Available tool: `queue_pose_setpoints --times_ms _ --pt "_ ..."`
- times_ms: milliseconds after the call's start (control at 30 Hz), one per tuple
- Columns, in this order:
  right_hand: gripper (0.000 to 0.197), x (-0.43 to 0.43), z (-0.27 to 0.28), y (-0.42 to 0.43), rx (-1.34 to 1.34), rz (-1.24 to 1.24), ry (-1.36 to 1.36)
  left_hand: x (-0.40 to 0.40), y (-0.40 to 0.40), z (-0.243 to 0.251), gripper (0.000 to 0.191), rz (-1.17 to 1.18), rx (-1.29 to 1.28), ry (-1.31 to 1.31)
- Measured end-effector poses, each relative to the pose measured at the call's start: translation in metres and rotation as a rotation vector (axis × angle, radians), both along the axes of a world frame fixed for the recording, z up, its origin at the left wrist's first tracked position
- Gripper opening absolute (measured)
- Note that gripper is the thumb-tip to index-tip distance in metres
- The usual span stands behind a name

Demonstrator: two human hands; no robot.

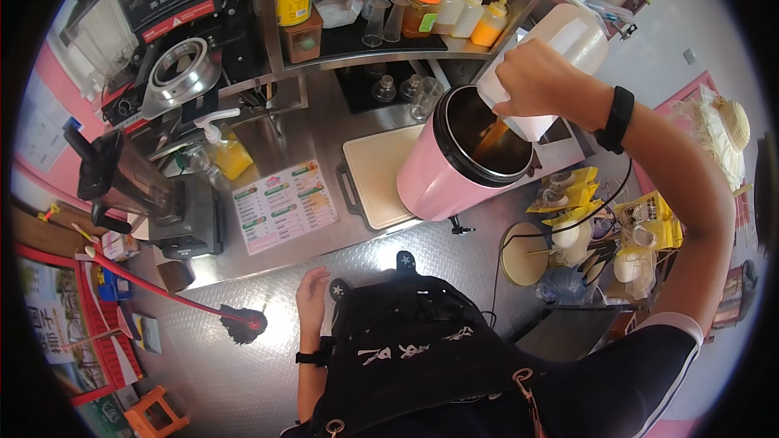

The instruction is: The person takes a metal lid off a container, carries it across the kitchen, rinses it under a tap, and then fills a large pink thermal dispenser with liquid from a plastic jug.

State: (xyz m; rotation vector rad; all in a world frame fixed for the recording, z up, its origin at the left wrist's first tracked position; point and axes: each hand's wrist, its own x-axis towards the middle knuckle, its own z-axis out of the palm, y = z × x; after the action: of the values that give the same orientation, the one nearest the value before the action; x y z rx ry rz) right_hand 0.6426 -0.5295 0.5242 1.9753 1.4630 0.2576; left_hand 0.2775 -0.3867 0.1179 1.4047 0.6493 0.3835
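My right hand [532, 79] grips a translucent white plastic jug [569, 36], tilted over a pink insulated barrel [429, 173]. Brown liquid streams from the jug into the barrel's open top, past its black rim. The barrel stands tilted in view at the right end of a cream cutting board [380, 164] with a dark handle, and a small black tap sticks out low on its front. My left hand [312, 289] hangs beside my black apron [420, 347], fingers loosely apart, holding nothing.
A laminated menu sheet [286, 205], a yellow pump bottle [230, 155] and a blender [140, 185] occupy the steel counter to the left. Squeeze bottles [468, 15] and jars fill the shelf above. A cable hangs by a rack of yellow packets [563, 188] at right. A red-handled mop [243, 321] lies left.
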Motion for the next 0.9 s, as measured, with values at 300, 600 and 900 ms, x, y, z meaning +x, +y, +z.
queue_pose_setpoints --times_ms 300,600,900 --pt "0.038 -0.004 0.007 -0.001 0.06 0.126 -0.053 -0.004 0.002 0.002 0.022 0.003 -0.05 -0.01" --pt "0.038 -0.018 0.018 0.005 0.058 0.099 -0.078 -0.013 0.006 0.003 0.024 0.011 -0.045 -0.028" --pt "0.037 -0.041 0.034 0.017 -0.009 -0.049 -0.102 -0.027 0.012 0.0 0.025 0.031 -0.024 -0.025"
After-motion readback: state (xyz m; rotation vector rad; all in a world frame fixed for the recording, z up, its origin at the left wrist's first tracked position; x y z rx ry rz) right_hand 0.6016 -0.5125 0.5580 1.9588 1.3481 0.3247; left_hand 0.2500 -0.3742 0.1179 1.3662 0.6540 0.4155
